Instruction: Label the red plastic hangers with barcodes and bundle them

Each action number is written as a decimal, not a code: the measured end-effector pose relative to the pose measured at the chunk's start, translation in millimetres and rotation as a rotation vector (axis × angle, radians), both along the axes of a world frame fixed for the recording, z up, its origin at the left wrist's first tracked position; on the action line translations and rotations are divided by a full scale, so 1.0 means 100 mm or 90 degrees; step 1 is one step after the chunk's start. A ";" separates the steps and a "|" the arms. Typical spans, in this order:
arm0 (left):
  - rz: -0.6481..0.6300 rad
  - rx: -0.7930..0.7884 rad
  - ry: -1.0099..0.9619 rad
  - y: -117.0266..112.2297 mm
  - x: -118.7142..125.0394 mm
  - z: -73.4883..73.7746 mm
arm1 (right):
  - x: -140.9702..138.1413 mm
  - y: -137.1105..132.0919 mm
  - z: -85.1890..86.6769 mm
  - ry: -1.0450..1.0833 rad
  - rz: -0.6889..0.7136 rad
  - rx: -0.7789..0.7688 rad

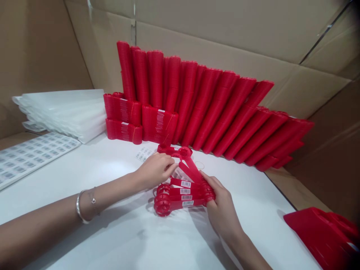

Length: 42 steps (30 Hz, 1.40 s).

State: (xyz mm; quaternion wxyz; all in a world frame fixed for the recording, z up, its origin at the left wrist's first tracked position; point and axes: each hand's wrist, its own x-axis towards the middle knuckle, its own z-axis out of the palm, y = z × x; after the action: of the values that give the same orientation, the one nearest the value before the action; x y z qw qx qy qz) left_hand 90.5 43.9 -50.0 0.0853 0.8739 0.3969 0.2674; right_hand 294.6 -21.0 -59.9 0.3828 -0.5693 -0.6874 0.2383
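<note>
Several flat red plastic pieces with ring-shaped ends lie fanned out on the white table; most carry a small white barcode label. My right hand pinches the narrow ends of the fan together at its right side. My left hand, with a silver bangle on the wrist, has its fingers closed at the topmost red piece, next to a small strip of labels.
Long leaning stacks of the same red pieces and banded bundles stand at the back against cardboard walls. Clear plastic bags and barcode sheets lie at left. A red pile sits at lower right, past the table edge.
</note>
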 end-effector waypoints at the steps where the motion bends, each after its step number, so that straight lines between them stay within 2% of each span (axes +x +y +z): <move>1: -0.002 -0.006 0.008 0.02 -0.01 -0.02 | -0.01 0.00 0.00 0.000 0.003 0.001; 5: -0.003 -0.022 0.030 0.08 -0.06 -0.10 | -0.04 -0.01 -0.02 0.004 -0.011 -0.017; 12: 0.076 0.003 0.071 0.20 -0.14 -0.22 | -0.04 0.00 -0.04 -0.007 -0.013 -0.031; 15: 0.071 -0.006 0.058 0.22 -0.15 -0.24 | -0.04 0.01 -0.06 -0.008 -0.011 -0.039; 18: 0.054 -0.033 0.041 0.22 -0.15 -0.21 | -0.04 0.02 -0.10 -0.001 -0.014 -0.046; 22: 0.010 -0.139 -0.010 0.19 -0.12 -0.03 | -0.05 0.03 -0.12 0.002 -0.012 -0.063; 26: -0.039 -0.326 -0.228 0.05 0.04 0.11 | -0.07 0.00 -0.06 -0.004 -0.007 -0.069; 29: -0.027 -0.396 -0.351 -0.08 0.18 0.12 | -0.10 -0.04 0.00 0.003 0.017 -0.083; 32: -0.009 -0.423 -0.381 -0.16 0.26 0.11 | -0.14 -0.08 0.04 0.004 0.029 -0.085; 37: -0.002 -0.443 -0.393 -0.18 0.27 0.09 | -0.17 -0.11 0.04 0.010 0.026 -0.082; 42: 0.009 -0.413 -0.376 -0.17 0.27 0.01 | -0.17 -0.11 0.04 0.014 0.035 -0.067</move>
State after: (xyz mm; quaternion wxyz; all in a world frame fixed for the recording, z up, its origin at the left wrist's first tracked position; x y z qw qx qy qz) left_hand 117.8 27.3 -48.6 0.4636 0.6852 0.4247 0.3678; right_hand 277.2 -32.3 -56.3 0.3532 -0.5670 -0.6851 0.2905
